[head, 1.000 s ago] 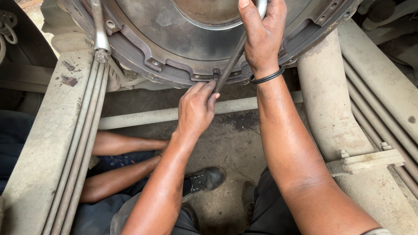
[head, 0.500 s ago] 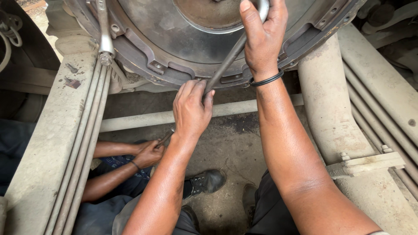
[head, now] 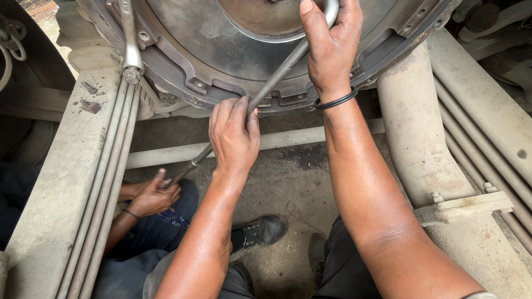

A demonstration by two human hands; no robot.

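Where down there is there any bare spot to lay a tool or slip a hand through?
Bare ground lies between the pale horizontal pipe and the black boot; the left beige frame beam has a flat top. It's crowded where both hands, left and right, grip the long grey steel bar.
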